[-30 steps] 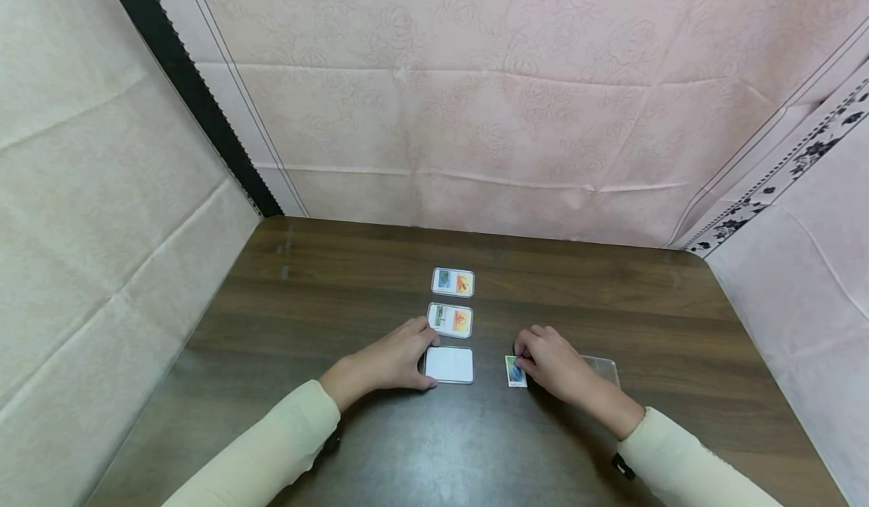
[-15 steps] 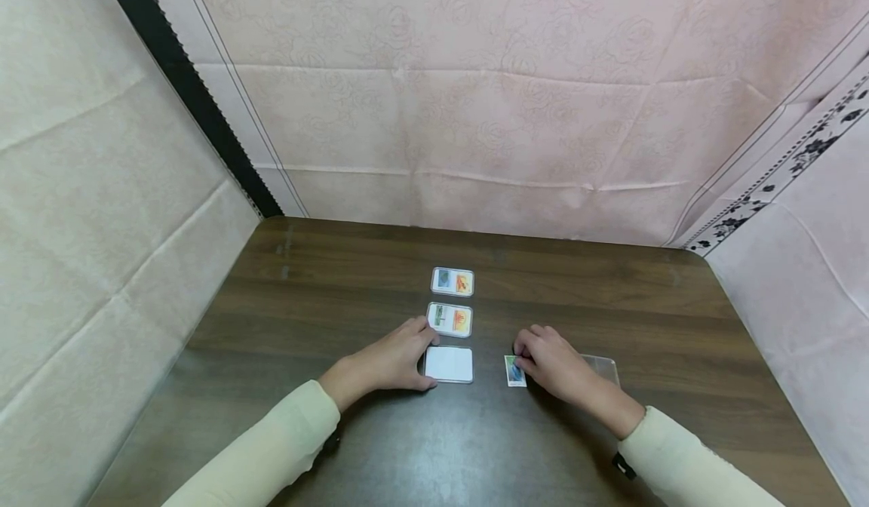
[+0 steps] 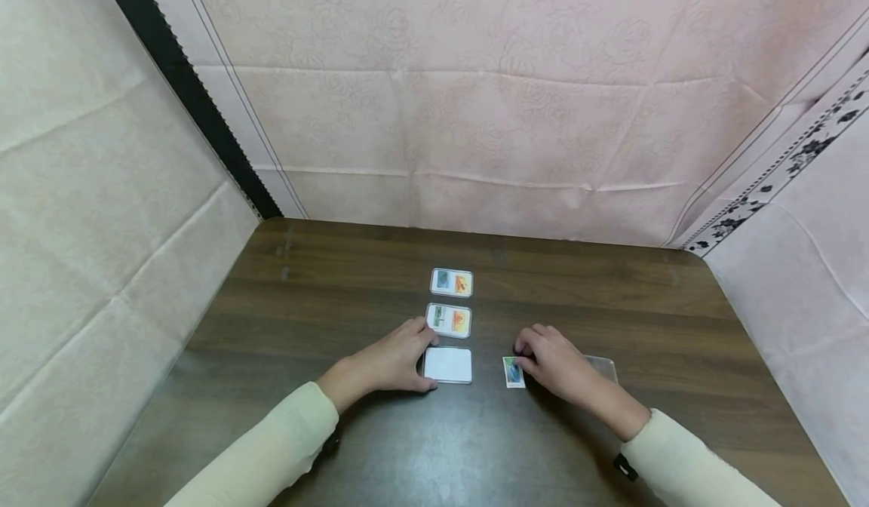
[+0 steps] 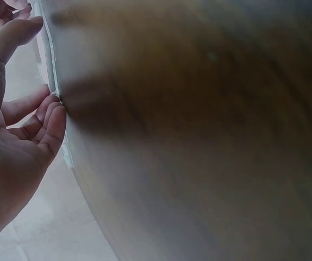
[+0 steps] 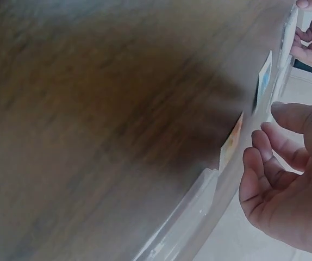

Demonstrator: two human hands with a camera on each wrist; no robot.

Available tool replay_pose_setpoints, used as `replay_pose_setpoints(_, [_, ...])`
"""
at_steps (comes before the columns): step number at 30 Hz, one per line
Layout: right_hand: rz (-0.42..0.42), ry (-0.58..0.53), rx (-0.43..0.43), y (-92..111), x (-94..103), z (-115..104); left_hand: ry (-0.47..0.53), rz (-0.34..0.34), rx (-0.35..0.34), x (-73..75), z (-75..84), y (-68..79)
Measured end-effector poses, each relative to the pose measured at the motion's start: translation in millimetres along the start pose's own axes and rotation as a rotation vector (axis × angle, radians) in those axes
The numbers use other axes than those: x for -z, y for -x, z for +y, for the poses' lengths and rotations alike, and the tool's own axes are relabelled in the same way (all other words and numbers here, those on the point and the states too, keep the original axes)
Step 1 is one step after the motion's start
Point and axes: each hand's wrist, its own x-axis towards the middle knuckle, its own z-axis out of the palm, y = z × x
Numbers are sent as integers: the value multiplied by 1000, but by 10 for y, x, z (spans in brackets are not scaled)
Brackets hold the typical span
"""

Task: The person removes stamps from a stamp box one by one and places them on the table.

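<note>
My left hand (image 3: 397,360) grips a blank white rectangular case (image 3: 449,365) at its left side, thumb at the near corner and fingers at the far one. In the left wrist view, those fingers (image 4: 50,122) curl at the table surface. My right hand (image 3: 557,364) hangs low over a small stamp-like card (image 3: 512,372) with a blue picture and pale border; its thumb overlaps the card. The right wrist view shows the blue card (image 5: 263,82) in front of the thumb and an orange-printed card (image 5: 231,144) beside the loosely bent fingers. From the head view, my hand hides the orange card.
Two clear-rimmed cases, the near one (image 3: 449,321) and the far one (image 3: 451,282), line up beyond the white case, each showing two small pictures. A transparent lid (image 3: 603,368) lies partly behind my right hand. Cloth hangs around the brown wooden table (image 3: 326,265).
</note>
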Motion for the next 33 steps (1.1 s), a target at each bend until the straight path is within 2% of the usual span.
replay_pose_setpoints(6, [6,-33,-21,25,53,-22,-1,-6,27,21,22,28])
replay_pose_setpoints(14, [14,-113,-30,102,97,-3,-15,50,24,163,124,36])
replay_pose_setpoints(24, [75,-114,-31,234,233,47,-28,83,-23,282,308,-99])
replay_pose_setpoints(33, [124,-108,-25,374,351,142,-25,106,-76,288,524,-267])
